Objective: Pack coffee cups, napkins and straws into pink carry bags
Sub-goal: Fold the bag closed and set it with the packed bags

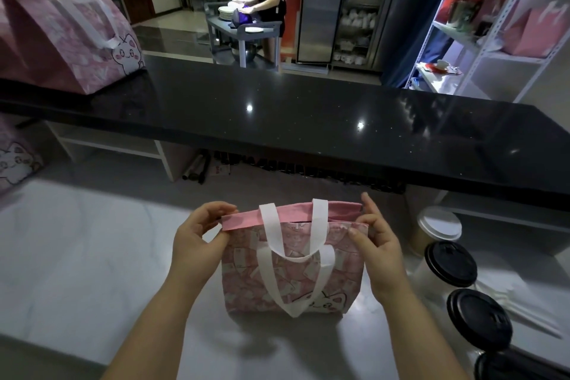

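Near-centre on the pale counter point(92, 256), left hand point(197, 234) and right hand point(379, 244) pinch top corners of the pink carry bag point(293, 274); best pull evenly apart, keeping it upright, for right-side coffee cups point(451, 263).

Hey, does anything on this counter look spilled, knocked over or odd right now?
Nothing stands out. The pink bag stands upright, left hand and right hand pinching its top corners; lidded cups beside it are upright, unspilled.

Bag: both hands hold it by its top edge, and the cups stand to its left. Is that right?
Not quite. The left hand and right hand do hold the bag by its top edge, but the cups stand to its right, not its left. The head view shows it.
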